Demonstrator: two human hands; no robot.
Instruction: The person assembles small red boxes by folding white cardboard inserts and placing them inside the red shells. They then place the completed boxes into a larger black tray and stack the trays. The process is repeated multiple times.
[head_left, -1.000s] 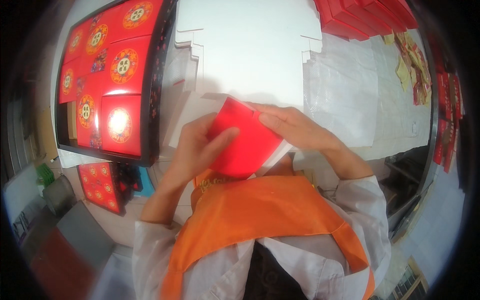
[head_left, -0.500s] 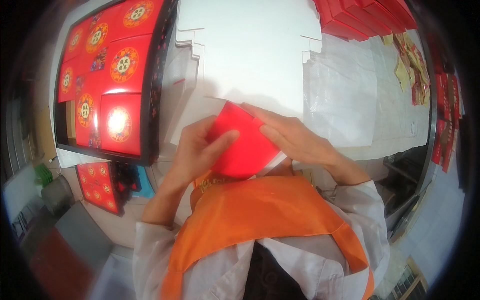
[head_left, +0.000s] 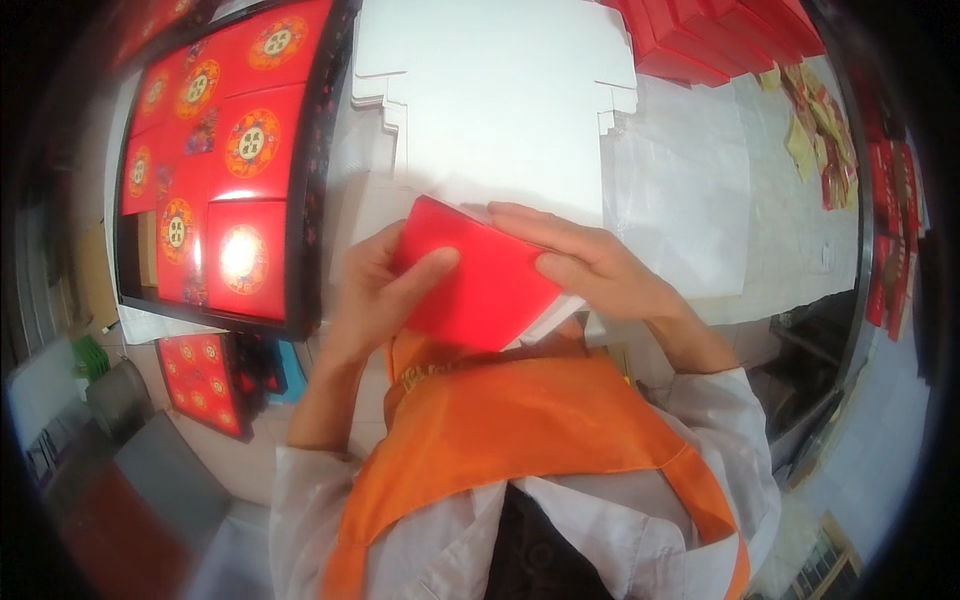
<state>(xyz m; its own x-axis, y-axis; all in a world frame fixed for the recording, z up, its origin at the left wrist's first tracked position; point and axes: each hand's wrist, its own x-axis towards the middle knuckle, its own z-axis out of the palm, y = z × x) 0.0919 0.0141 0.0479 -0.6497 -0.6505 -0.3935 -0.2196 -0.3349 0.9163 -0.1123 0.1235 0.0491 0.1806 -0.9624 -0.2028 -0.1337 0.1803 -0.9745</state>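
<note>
Red box [head_left: 478, 272] sits at chest height over the desk [head_left: 700, 180], above white flat cardboard [head_left: 500, 90]. Left hand [head_left: 372, 290] and right hand [head_left: 590, 262] both have a grip grasping it. We'd keep thumbs flat and edges squared, tray of red boxes [head_left: 225, 150] well left.

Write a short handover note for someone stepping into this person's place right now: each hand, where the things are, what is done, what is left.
Left hand: grips the red box at its left end, thumb on top.
Right hand: fingers laid flat along the box's far right edge.
The box is held over the white cardboard sheets on the table.
Done: the big tray on the left is filled with patterned red boxes.
Left: this plain box is still in hand; more red boxes are stacked at the far right.
</note>
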